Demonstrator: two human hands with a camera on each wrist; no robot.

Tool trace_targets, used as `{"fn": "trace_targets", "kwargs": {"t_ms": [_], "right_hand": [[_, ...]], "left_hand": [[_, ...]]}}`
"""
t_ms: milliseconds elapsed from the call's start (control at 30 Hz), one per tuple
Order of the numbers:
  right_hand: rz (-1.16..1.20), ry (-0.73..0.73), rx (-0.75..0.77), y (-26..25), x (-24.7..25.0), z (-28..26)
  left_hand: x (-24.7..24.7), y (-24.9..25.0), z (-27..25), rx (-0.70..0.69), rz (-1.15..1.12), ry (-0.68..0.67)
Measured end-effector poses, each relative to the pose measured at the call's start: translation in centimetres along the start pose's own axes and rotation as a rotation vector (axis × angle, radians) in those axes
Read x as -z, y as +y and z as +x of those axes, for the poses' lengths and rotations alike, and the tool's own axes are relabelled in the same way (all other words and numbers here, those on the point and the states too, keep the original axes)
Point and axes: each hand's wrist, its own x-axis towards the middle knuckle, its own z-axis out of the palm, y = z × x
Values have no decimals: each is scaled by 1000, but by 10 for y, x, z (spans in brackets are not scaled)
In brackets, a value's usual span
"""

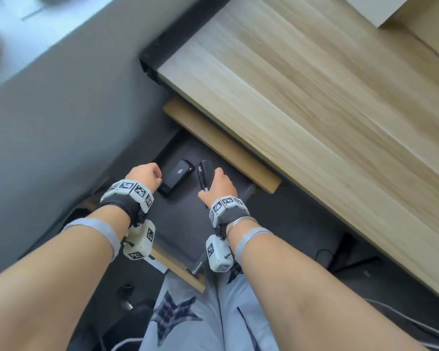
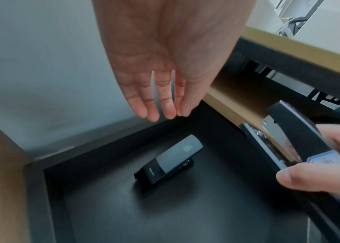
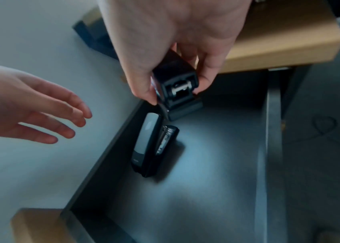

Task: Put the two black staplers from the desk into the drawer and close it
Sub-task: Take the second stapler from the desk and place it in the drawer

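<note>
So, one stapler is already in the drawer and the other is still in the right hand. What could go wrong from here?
1. The held stapler, pinched by the right hand, hangs just above the lying stapler; lowered straight, it may land on it.
2. The left hand hovers open at the drawer edge; closing early could catch fingers.
3. The grip looks light, so it might slip.

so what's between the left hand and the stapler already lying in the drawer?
Nothing: in the left wrist view the left hand, fingers relaxed, hangs above the stapler, with only bare dark drawer floor around it.
</note>
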Motion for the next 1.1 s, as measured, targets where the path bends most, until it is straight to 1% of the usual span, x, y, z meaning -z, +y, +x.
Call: {"fn": "trace_targets", "kwargs": {"t_ms": [167,333,567,733,867,1000,1100], "right_hand": [[95,-3,-222,17,-28,32],[163,-17,-361,25,-55,60],[292,6,-522,28,-83,83],[330,-2,-587,28,-98,89],[348,-23,-600,29,-104,88],[371,-71,-591,28,-99,86],[381,-124,-601,28,-85,80]], "left_hand": [[-28,-2,29,-21,18,-51],[-45,-5,55,-37,19,-76],[-56,-9,83,-60,-19,-61],[-59,-11,95,-72,-10,-70],[-60,-12,96,-48,-4,-91],[-61,-15,88,-24,-32,-98],[-59,-19,76,-5,-51,-95]]}}
